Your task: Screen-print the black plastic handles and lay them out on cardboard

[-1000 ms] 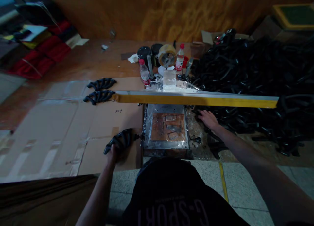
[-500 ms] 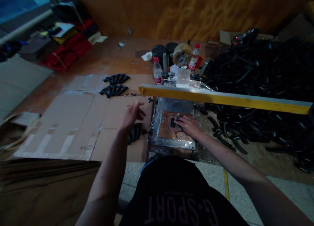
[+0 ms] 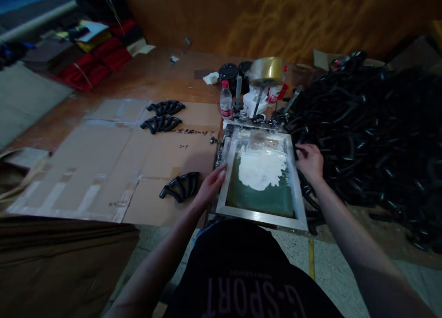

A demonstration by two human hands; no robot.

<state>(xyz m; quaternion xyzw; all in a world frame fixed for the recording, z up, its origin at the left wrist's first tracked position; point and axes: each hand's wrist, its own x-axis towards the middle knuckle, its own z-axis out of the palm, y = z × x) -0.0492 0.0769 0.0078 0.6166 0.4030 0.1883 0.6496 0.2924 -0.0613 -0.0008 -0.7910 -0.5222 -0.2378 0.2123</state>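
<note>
A silver-framed printing screen point(image 3: 260, 219) lies flat in front of me, its green mesh point(image 3: 258, 200) carrying a thick patch of white ink point(image 3: 258, 170). My left hand point(image 3: 211, 185) is at the left side of the frame, fingers stretched out and their tips at its edge. Just beyond the right side is my right hand point(image 3: 311, 162), thumb and fingers slightly apart, holding nothing that I can see. Beneath the screen, the base plate is mostly hidden. Curved black tube-like pieces lie in a fanned row point(image 3: 179, 187) on the cardboard beside my left hand.
Two more rows of black pieces point(image 3: 165, 107) lie farther back on the cardboard point(image 3: 103, 147). A large heap of black pieces point(image 3: 373, 124) fills the right side. Behind the screen stand a red-capped bottle point(image 3: 225, 99), a tape roll point(image 3: 265, 72) and dark jars point(image 3: 228, 72).
The screen has come down from its raised position over the base plate. My right hand has left the plate for the screen's right side; my left hand has moved right to its left edge.
</note>
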